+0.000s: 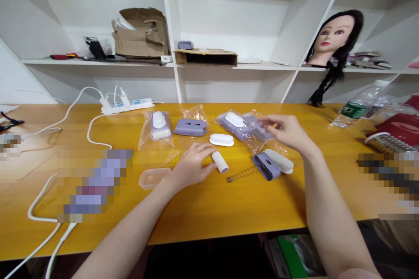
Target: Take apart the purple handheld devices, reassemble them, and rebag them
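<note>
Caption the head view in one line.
Left hand beside a white cylinder, right hand over a plastic bag, with a spring and lilac casing on a wooden table.

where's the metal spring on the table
In the head view, the metal coil spring lies on the orange wooden table, just left of the lilac plastic casing and right of the person's left hand.

Pixelated blur covered a long patch on the yellow wooden table (94, 185) and another at the right, hiding what lay there. The right hand (281, 130) hid part of a bagged lilac plastic piece (257, 126). The blur and picture edge cut off a metal grater (388, 143).
</note>
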Tool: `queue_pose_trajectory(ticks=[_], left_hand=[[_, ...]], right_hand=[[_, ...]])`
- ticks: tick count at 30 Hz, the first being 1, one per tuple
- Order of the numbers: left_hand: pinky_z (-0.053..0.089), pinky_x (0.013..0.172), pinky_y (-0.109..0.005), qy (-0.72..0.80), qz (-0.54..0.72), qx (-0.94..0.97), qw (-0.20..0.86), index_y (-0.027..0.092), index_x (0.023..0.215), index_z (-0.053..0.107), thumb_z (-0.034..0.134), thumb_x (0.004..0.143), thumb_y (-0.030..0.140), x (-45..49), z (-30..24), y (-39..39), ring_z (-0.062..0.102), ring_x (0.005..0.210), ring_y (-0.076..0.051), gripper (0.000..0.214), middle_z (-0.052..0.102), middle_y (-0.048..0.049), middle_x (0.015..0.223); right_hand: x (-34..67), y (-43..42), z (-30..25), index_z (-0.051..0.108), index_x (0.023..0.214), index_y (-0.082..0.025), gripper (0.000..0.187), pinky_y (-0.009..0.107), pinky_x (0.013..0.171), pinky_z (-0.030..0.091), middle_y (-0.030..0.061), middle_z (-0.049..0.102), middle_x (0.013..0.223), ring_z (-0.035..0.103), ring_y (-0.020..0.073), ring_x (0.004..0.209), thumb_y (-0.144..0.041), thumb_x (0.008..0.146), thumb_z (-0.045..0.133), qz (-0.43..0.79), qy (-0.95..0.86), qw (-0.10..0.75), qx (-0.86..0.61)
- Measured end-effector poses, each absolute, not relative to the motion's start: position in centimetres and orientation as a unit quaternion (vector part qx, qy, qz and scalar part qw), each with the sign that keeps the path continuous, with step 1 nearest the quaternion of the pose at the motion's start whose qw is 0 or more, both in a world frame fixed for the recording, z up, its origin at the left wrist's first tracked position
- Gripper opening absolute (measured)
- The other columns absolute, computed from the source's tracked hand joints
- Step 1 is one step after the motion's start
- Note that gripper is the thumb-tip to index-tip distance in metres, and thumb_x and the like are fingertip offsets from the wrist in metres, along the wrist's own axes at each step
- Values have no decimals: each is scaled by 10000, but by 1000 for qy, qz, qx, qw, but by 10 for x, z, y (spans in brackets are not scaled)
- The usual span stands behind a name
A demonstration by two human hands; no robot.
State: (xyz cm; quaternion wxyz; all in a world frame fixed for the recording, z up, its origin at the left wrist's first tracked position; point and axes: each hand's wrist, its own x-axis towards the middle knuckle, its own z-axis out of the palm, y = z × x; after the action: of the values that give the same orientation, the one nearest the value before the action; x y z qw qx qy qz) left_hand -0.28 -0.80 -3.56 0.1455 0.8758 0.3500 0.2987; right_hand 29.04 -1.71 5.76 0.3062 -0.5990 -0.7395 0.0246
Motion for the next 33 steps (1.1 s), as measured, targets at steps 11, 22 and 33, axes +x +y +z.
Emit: queue_pose_trajectory(ticks=[11,22,33], left_hand=[[323,1021,-579,323,173,924,112,297,1226,587,473,897,273,10,-43,-19,440,1235,-321,349,524,-73,1366],[359,975,-510,382,204,900,57,231,1125,566,498,878,245,8,-37,-21,517,1114,-288,256,619,-77,1184],[432,848,-412,486,248,838,0,179,1142,559,324,954,269,5,-40,-16,556,981,-277,315,628,-119,1082]], right_hand=[[275,-40,56,684,1094,-243,493,356,844,461,68,693,1094,618,298,1022,-184,606,661,142,-800,-92,-576],[250,-36,46,650,1149,-241,518,320,738,454,81,676,1032,625,273,931,-149,641,619,118,-823,-138,-539],[242,-36,46,661,1089,-205,320,333,823,448,90,675,1027,614,257,958,-293,789,595,130,-849,-37,-511]])
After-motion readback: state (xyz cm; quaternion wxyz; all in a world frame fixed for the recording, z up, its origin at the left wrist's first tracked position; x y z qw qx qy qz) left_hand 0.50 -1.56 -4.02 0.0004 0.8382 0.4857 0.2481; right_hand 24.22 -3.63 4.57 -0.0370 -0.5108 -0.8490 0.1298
